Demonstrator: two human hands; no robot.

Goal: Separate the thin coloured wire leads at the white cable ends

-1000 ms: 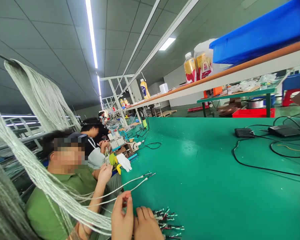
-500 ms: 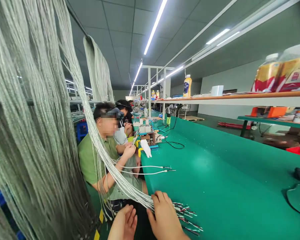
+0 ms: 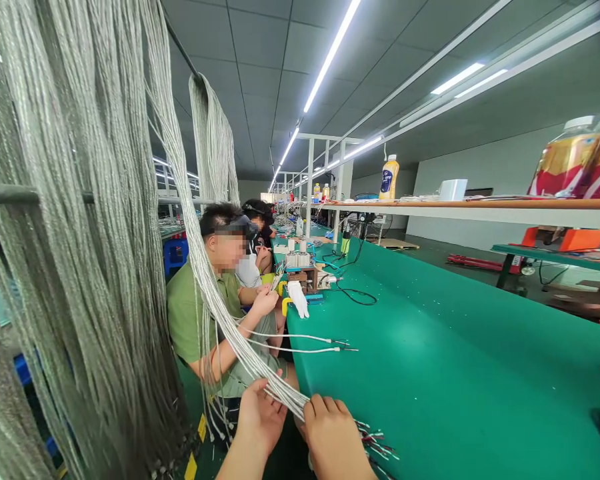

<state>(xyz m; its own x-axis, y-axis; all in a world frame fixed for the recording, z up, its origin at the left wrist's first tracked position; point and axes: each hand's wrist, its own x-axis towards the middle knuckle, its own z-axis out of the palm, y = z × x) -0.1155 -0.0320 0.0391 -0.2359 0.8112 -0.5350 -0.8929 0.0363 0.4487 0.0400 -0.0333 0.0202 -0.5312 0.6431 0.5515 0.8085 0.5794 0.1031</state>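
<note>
Cables (image 3: 237, 340), slim and white, end in thin multicoloured wires (image 3: 374, 438).

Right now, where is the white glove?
In the head view, the glove is just below mid-picture, at the left edge of the green table, on the near side of the brown machine and well beyond the right hand.
</note>
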